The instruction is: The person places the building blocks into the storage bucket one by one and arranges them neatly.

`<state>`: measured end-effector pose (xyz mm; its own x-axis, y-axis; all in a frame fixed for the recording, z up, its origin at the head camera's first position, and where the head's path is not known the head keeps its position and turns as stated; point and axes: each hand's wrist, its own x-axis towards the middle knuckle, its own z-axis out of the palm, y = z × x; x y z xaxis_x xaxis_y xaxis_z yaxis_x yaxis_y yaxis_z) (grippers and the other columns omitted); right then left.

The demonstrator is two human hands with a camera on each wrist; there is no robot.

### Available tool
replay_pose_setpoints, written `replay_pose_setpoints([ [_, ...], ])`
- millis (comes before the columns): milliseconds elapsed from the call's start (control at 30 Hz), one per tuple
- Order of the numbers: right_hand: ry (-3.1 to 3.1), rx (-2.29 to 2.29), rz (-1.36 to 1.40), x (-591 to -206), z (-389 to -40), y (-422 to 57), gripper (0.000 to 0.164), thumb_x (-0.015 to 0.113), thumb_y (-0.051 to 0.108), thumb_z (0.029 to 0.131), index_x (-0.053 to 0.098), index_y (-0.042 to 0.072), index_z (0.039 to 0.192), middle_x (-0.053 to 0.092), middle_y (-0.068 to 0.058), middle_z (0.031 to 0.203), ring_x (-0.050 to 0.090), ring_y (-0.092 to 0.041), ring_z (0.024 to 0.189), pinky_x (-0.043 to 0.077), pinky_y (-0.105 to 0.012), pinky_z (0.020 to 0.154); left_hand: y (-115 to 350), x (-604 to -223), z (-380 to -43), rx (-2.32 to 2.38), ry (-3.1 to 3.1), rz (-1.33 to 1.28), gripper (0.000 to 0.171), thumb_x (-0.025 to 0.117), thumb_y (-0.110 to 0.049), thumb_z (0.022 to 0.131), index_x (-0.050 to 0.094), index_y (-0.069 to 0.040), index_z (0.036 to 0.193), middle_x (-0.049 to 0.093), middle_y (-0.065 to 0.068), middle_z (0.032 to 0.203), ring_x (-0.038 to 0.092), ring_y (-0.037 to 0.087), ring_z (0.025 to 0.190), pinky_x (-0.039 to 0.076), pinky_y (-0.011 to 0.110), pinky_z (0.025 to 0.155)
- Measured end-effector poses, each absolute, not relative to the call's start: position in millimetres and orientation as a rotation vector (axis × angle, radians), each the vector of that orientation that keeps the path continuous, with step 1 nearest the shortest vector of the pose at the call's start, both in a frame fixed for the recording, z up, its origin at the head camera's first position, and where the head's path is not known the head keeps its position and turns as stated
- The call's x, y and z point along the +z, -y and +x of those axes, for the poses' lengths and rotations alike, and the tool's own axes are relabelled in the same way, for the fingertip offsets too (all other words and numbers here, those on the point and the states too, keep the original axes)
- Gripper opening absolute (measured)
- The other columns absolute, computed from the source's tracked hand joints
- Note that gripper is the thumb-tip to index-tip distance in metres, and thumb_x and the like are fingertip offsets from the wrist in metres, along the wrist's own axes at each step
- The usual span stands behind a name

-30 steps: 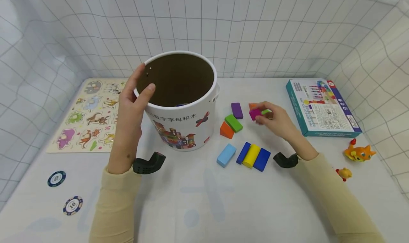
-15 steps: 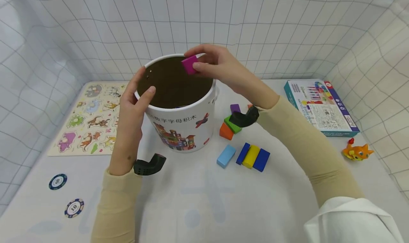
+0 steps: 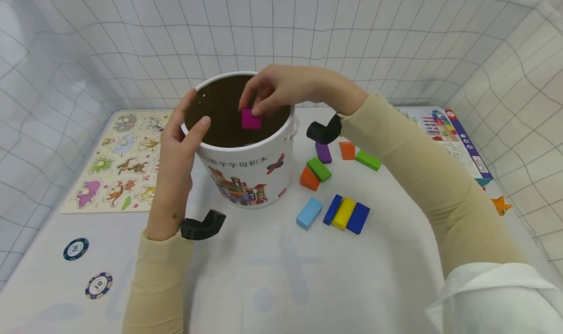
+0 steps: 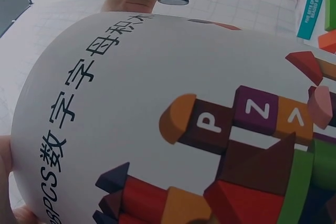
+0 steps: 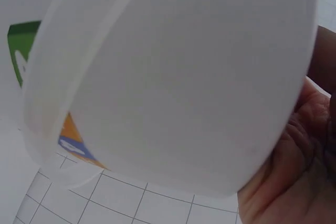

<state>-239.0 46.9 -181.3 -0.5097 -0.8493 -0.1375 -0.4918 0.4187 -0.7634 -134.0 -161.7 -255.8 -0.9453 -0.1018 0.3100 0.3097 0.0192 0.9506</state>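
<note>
My left hand [image 3: 176,143] grips the left rim of a white bucket [image 3: 279,187] printed with blocks and Chinese characters. Between the thumb and fingers of my right hand [image 3: 277,87] is a magenta block [image 3: 251,120], held inside the bucket's mouth, below the rim. In the left wrist view the bucket's printed wall [image 4: 131,108] fills most of the picture. From the right wrist, the bucket's plain side [image 5: 184,87] hides the block, and part of my hand [image 5: 289,171] shows at the right. Most of the bucket's inside is dark.
Right of the bucket lie purple [image 3: 323,153], orange [image 3: 347,151] and green [image 3: 368,159] blocks, with light blue [image 3: 309,213], yellow [image 3: 344,213] and dark blue ones nearer. An animal puzzle board [image 3: 110,177] and two chips [image 3: 98,285] lie left. My right sleeve partly covers a box [image 3: 462,143].
My right hand has carried the magenta block from the table at right, over the bucket's rim, then lowered it into the mouth. My left hand stays on the rim.
</note>
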Motion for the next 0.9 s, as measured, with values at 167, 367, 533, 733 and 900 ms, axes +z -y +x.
replay_pose_setpoints([
  [167, -2.148, -0.946, -1.152, -182.9, -236.5, -47.5, 0.019, 0.061, 0.019, 0.084, 0.062, 0.010, 0.101, 0.064, -0.003, 0.092, 0.060, -0.016, 0.085, 0.047, -0.027, 0.078, 161.8, -254.4, -133.9, -2.016, 2.004, -0.219, 0.053, 0.057, -0.019, 0.085, 0.039, -0.020, 0.135, 0.032, -0.005, 0.139, 0.027, 0.017, 0.126, 0.022, 0.039, 0.101],
  [367, -2.111, -1.131, -1.150, -185.6, -230.5, -52.0, 0.024, 0.058, 0.015, 0.085, 0.060, 0.003, 0.106, 0.063, -0.008, 0.100, 0.060, -0.019, 0.092, 0.046, -0.028, 0.082, 161.8, -254.0, -133.4, -2.005, 2.015, -0.208, 0.053, 0.057, -0.019, 0.085, 0.039, -0.020, 0.135, 0.032, -0.005, 0.139, 0.027, 0.017, 0.126, 0.022, 0.040, 0.101],
  [533, -2.095, -1.520, -1.156, -191.2, -208.5, -74.9, 0.027, 0.051, 0.008, 0.089, 0.054, -0.003, 0.113, 0.058, -0.012, 0.109, 0.056, -0.020, 0.101, 0.042, -0.031, 0.089, 162.5, -255.5, -132.9, -2.016, 2.008, -0.216, 0.053, 0.057, -0.019, 0.085, 0.039, -0.020, 0.135, 0.031, -0.005, 0.140, 0.027, 0.018, 0.126, 0.022, 0.040, 0.101],
  [733, -2.120, -1.831, -1.003, -225.3, -185.5, -131.6, 0.026, 0.051, 0.009, 0.089, 0.055, 0.001, 0.114, 0.058, -0.014, 0.109, 0.055, -0.025, 0.102, 0.043, -0.031, 0.087, 164.7, -256.4, -131.5, -1.970, 2.027, -0.212, 0.052, 0.056, -0.020, 0.085, 0.040, -0.022, 0.134, 0.031, -0.005, 0.139, 0.027, 0.018, 0.125, 0.022, 0.041, 0.099],
  [900, -2.114, -1.897, -0.865, -278.4, -168.7, -184.6, 0.026, 0.047, 0.006, 0.091, 0.054, 0.000, 0.114, 0.058, -0.015, 0.109, 0.054, -0.026, 0.102, 0.043, -0.028, 0.086, 166.4, -255.9, -131.1, -1.956, 2.036, -0.195, 0.052, 0.056, -0.021, 0.085, 0.040, -0.023, 0.135, 0.031, -0.005, 0.139, 0.027, 0.018, 0.125, 0.022, 0.043, 0.100],
])
